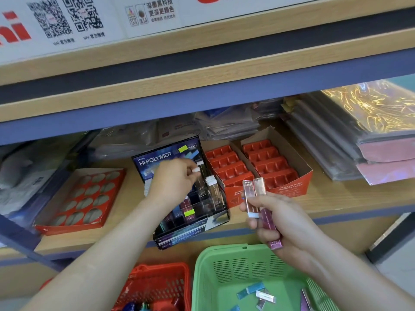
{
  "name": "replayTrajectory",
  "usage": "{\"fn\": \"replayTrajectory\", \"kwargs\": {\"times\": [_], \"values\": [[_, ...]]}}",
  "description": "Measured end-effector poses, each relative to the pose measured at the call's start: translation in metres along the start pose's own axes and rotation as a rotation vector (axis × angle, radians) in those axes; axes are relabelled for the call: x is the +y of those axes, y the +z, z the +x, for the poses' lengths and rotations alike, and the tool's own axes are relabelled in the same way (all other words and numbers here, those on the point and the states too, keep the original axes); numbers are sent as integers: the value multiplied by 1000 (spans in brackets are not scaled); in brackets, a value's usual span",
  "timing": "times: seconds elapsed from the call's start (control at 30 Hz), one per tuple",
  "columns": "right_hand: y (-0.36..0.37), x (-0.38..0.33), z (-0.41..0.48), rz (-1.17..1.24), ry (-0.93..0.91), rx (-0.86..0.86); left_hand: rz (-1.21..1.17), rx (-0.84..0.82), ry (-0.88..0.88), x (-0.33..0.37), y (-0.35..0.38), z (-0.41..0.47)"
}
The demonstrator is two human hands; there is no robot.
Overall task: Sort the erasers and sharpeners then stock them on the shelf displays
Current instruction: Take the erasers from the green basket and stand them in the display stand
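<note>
- A slim white-tipped stick eraser (195, 169) is pinched between thumb and fingertips of the left grip (173, 179) at the centre of the frame, just above the slots of the black tiered "Hi-Polymer" display box (157, 157); whether it touches a slot cannot be told.
- Several slim stick erasers in glossy pink sleeves (252, 194) are held fanned in the right grip (278, 223), right of centre; the fingers are curled round their lower halves, and the upper ends stand free.
- The erasers are judged light, stiff and slightly slick in their sleeves; they are best taken by the long sides, one at a time, so the fan is not spilled.
- More loose wrapped erasers (265, 296) are seen in the green slotted plastic basket (202, 277) at the bottom of the frame; a red plastic basket (157, 283) is set just beside it.
- The display box is carried by a pale wooden shelf board (336, 194); two red moulded sharpener trays (267, 162) stand to its right, a flat red card with oval holes (78, 198) to its left, and plastic-wrapped paper stacks (359, 122) at upper right; headroom under the upper shelf is judged tight.
</note>
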State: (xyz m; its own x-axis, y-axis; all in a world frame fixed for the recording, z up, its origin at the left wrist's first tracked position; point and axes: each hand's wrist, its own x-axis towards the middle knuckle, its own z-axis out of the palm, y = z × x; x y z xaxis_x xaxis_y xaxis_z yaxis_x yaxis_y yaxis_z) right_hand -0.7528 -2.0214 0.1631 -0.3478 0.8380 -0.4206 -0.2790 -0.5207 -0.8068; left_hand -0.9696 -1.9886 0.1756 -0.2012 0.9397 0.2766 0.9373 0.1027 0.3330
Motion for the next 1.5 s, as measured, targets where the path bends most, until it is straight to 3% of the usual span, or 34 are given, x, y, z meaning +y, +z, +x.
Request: {"fn": "replayTrajectory", "kwargs": {"times": [0.17,0.33,0.4,0.5,0.57,0.6,0.9,0.97,1.03,1.1,1.17,1.5], "values": [[0,0,0,-44,-40,-69,236,-31,73,4,5,6],[-2,1,0,-53,-81,-78,280,-122,21,7,3,14],[-3,1,0,-61,-82,-86,176,-125,-22,9,-5,12],[-2,0,-1,-64,-81,-81,-322,-104,-51,25,-21,-8],[-1,0,0,-86,-86,-83,-642,-211,12,40,-28,-31],[-1,0,-1,-106,-91,-87,-679,-262,62,45,-27,-43],[1,6,-3,-128,-124,-118,-385,-103,217,35,-5,-84],[1,6,-3,-135,-134,-145,-463,-124,79,40,-5,-88],[0,6,-3,-148,-133,-149,-728,-232,-120,46,-8,-89],[0,7,-2,-150,-124,-134,-919,-352,-210,50,-10,-91],[1,8,-2,-147,-125,-127,-969,-412,-204,52,-11,-91],[2,3,-5,-260,-90,-188,-964,-305,-150,50,-26,-66]]}}
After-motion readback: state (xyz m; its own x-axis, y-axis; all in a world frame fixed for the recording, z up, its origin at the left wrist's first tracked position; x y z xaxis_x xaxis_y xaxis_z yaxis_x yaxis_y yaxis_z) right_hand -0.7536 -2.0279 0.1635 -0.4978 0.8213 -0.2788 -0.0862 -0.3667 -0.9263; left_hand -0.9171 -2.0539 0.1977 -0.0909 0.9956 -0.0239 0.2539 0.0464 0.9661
